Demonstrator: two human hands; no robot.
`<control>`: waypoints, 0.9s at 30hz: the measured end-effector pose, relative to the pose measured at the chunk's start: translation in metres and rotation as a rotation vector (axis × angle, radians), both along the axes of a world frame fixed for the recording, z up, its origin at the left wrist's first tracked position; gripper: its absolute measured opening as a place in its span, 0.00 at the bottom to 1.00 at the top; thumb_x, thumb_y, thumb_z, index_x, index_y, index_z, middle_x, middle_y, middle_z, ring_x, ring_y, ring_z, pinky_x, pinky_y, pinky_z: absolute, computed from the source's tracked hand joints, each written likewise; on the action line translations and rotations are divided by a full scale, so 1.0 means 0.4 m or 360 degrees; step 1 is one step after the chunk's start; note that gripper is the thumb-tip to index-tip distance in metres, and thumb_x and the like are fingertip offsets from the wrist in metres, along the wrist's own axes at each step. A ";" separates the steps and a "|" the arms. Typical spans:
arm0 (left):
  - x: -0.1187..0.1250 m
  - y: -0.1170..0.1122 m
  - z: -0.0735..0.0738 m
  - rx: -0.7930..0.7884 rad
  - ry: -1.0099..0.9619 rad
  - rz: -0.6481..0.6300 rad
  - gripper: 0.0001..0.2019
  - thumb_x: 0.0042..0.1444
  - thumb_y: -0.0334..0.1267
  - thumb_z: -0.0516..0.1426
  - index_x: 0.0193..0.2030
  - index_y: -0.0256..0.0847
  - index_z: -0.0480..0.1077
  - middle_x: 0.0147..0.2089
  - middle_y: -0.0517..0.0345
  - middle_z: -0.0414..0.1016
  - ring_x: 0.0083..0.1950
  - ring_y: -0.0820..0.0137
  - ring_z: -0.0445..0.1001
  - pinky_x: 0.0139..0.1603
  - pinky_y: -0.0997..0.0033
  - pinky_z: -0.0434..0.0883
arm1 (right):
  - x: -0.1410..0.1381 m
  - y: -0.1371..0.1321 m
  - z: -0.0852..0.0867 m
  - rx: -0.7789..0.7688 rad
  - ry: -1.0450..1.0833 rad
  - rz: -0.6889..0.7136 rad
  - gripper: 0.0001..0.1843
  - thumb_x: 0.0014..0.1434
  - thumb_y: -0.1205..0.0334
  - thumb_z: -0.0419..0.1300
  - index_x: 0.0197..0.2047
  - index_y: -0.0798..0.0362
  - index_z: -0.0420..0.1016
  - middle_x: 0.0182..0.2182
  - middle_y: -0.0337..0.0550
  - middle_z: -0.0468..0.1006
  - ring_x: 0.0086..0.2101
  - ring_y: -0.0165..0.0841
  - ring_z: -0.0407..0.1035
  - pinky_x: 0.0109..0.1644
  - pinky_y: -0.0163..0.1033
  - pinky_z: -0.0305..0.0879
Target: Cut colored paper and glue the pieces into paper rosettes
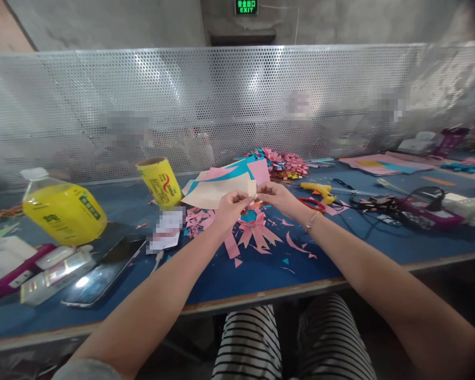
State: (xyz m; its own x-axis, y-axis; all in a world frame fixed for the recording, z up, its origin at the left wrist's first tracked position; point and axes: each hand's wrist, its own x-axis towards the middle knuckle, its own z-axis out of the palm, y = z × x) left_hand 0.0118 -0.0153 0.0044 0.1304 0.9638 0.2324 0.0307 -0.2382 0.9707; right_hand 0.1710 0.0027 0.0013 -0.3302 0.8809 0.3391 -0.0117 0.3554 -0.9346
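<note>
My left hand (233,206) and my right hand (277,197) meet over the middle of the table, fingertips pinched together on a small cream paper strip (252,187). The strip stands upright between them. Right below lies a pink paper rosette with ribbon-like tails (259,236) and a blue centre (248,216). Behind my hands a stack of cream, pink and blue paper sheets (217,191) is spread. Pink cut pieces (198,220) lie left of my left hand. Close to my right wrist are red loop handles (313,205), seemingly of scissors, and a yellow glue gun (320,191).
On the left stand a bottle of yellow liquid (65,211) and a yellow tape roll (160,182), with a phone (106,269) in front. Pink flowers (288,164) are heaped at the back. A purple device with cables (429,211) lies right. A perforated metal screen (237,100) bounds the table.
</note>
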 end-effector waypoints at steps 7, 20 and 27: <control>0.001 -0.006 0.004 0.0016 0.0046 0.0055 0.11 0.43 0.43 0.60 0.25 0.37 0.66 0.20 0.63 0.67 0.20 0.78 0.64 0.22 0.77 0.63 | -0.004 -0.009 0.004 0.0067 -0.0009 -0.0029 0.14 0.45 0.56 0.62 0.31 0.52 0.62 0.27 0.35 0.69 0.30 0.26 0.67 0.32 0.33 0.64; -0.031 0.033 -0.005 0.0184 0.0496 0.0272 0.10 0.41 0.33 0.58 0.31 0.40 0.61 0.36 0.55 0.72 0.35 0.70 0.71 0.35 0.71 0.66 | 0.026 0.013 0.006 -0.0026 0.0052 -0.0165 0.13 0.44 0.56 0.61 0.26 0.53 0.62 0.24 0.34 0.69 0.29 0.27 0.68 0.31 0.32 0.63; -0.080 0.076 -0.025 0.0081 0.1443 0.0175 0.10 0.43 0.43 0.56 0.18 0.41 0.65 0.24 0.54 0.70 0.32 0.63 0.70 0.32 0.71 0.62 | 0.088 0.038 0.016 -0.0232 0.0187 -0.0347 0.14 0.40 0.61 0.64 0.23 0.53 0.59 0.22 0.34 0.69 0.29 0.26 0.69 0.33 0.32 0.65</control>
State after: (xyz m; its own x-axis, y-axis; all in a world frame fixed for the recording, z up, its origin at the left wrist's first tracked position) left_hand -0.0200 0.0150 -0.0056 0.1920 0.9730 0.1282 0.8013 -0.2309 0.5519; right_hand 0.2062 0.0180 0.0078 -0.0935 0.9691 0.2282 -0.0611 0.2232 -0.9728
